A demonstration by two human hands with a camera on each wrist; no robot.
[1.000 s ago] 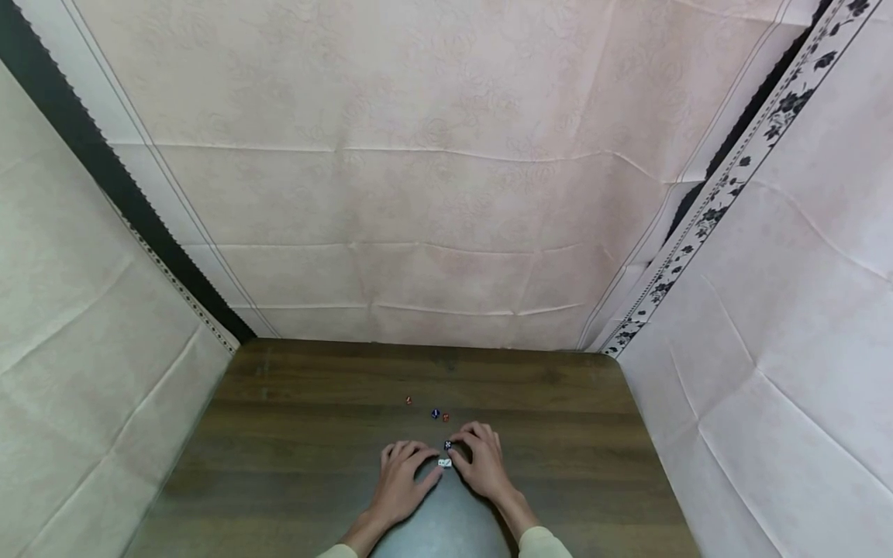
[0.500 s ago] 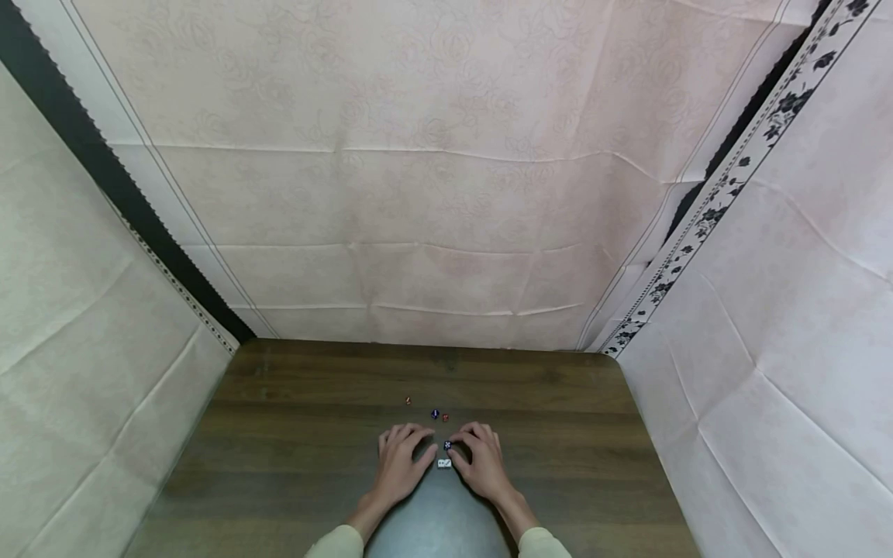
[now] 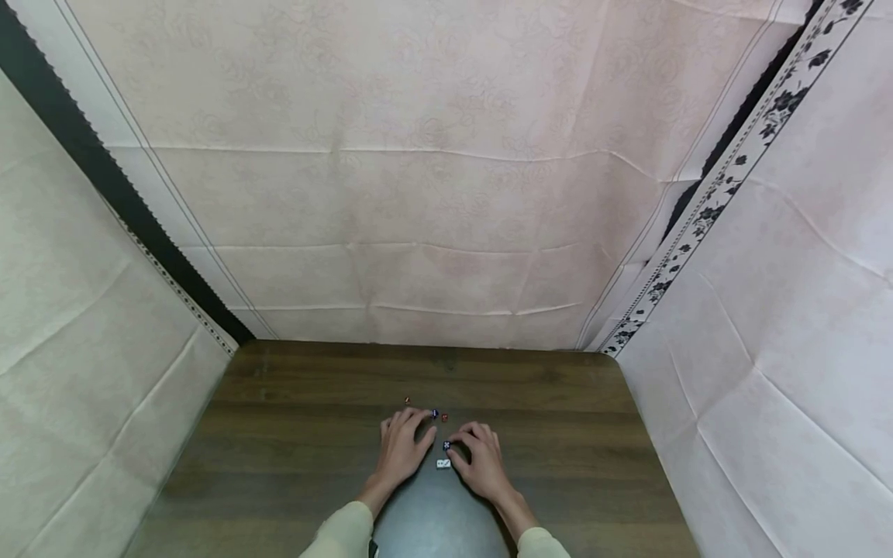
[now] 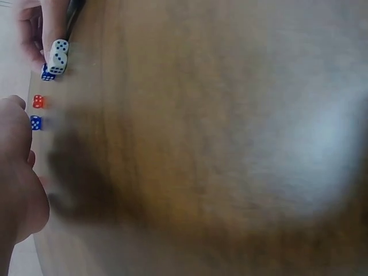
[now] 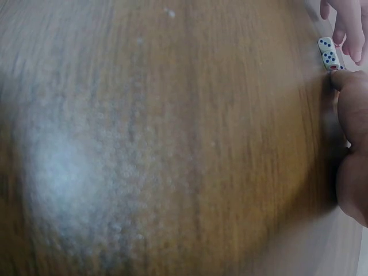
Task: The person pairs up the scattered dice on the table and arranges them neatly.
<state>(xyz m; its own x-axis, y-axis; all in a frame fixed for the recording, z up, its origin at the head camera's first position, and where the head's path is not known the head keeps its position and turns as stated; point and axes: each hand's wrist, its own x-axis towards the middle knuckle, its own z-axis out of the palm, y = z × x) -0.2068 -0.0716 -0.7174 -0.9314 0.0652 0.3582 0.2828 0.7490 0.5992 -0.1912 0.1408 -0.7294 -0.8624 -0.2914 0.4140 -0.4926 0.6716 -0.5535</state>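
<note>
My left hand [image 3: 401, 451] is beside the far blue die [image 3: 435, 413], thumb and forefinger apart with nothing between them. Nearer me, my right hand [image 3: 481, 460] pinches a second blue die [image 3: 446, 446] between thumb and forefinger. Two white dice [image 3: 443, 463] sit side by side just in front of that blue die; their dots show in the left wrist view. One red die [image 3: 444, 418] lies right of the far blue die, and another red die [image 3: 408, 401] lies beyond my left fingertips. In the left wrist view the red die [image 4: 38, 102] lies between the two blue dice.
A brown wooden table [image 3: 293, 418] carries all the dice. Pale cloth [image 3: 418, 194] hangs behind the table's far edge, with more cloth [image 3: 781, 372] along the right and left sides. A bright reflection falls on the near tabletop.
My left hand has moved off the white dice and away from me, up to the far blue die. My right hand stays at its blue die. The dice look unmoved.
</note>
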